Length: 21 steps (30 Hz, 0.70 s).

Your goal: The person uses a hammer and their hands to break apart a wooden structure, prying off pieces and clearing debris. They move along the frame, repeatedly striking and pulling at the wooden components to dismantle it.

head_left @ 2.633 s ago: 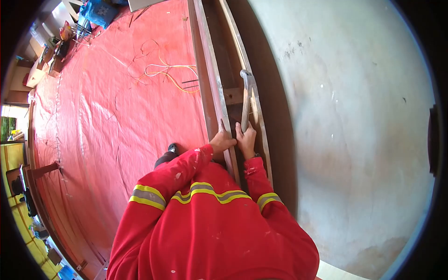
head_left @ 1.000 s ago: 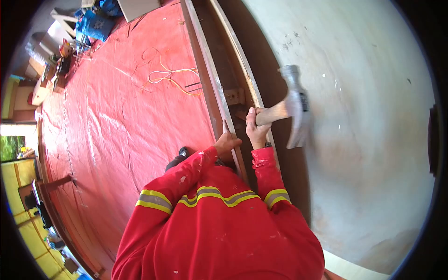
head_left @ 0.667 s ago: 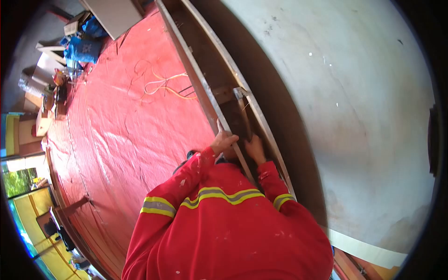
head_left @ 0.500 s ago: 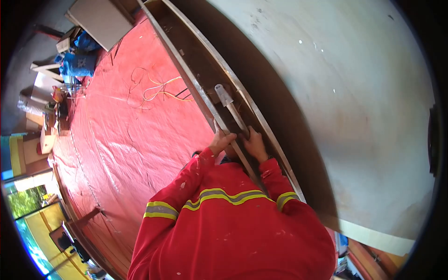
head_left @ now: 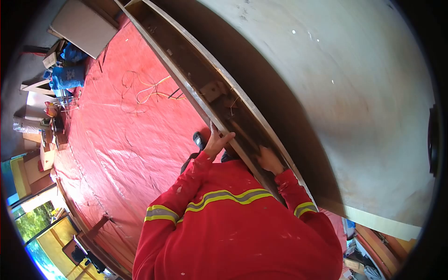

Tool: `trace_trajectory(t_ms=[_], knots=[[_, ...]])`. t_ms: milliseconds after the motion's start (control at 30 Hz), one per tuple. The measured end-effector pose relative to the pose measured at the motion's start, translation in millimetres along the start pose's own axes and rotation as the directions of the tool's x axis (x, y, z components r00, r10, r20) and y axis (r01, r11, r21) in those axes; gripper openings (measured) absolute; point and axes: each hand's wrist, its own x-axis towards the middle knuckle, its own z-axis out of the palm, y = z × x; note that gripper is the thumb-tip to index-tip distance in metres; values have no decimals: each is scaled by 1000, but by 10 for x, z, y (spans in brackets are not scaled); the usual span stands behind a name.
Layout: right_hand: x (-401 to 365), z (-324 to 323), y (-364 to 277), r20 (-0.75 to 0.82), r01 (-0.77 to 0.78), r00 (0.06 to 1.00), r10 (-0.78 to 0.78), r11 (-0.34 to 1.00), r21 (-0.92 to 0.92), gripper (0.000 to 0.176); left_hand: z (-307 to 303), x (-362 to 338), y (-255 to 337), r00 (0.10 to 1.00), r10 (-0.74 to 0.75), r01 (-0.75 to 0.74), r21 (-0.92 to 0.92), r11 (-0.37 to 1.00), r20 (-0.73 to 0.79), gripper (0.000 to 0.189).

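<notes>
A long, narrow wooden frame (head_left: 184, 79), open like a trough, runs diagonally from the top left to my torso. My left hand (head_left: 217, 142) grips its left edge, thumb over the top and fingers on the outer side. Inside the trough, lower down, my right hand (head_left: 269, 160) is closed near the right wall; a dim brown stick-like shape leads up from its fingers, too blurred to name. Further up inside lies a small pale block (head_left: 212, 91), with thin strands beside it.
A red sheet (head_left: 112, 140) covers the floor, with loose cables (head_left: 151, 92) on it. A large pale curved panel (head_left: 364, 107) rises on the right. Boxes, blue bags (head_left: 67, 77) and boards line the left. One dark shoe (head_left: 199, 140) shows near my left hand.
My right hand has moved down along the trough. The grey-headed tool with a pale handle seen there before no longer shows clearly. My left hand stays on the edge; the view has shifted slightly.
</notes>
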Motion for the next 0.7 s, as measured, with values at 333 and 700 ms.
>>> trace_trajectory(t_ms=[333,700], knots=[[-5,-552,-936,110,-202,972,206,978,-47,40,-1254,848,784,832,116,-255,-188,949,-543,56],[1746,-1380,-3748,-186,109,979,-82,985,137,32,-2732,3334,2057,769,267,-399,-110,910,-581,71]])
